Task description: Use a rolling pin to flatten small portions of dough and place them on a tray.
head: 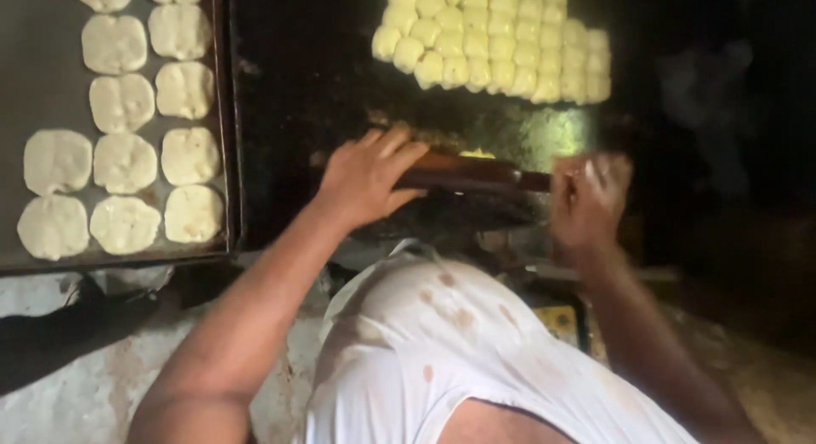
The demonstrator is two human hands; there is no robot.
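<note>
Both hands on handle [463, 174]: left hand [365, 179] wrapped around it, right hand [588, 197] blurred, grip unclear. Handle lies across near griddle [297, 79] edge. Risk: buns [497, 40] far side scorching; hot-plate burn.

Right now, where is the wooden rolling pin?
In the head view the rolling pin lies crosswise at centre on the dark griddle, just below the block of small buns, with the left hand and right hand on its ends.
</note>
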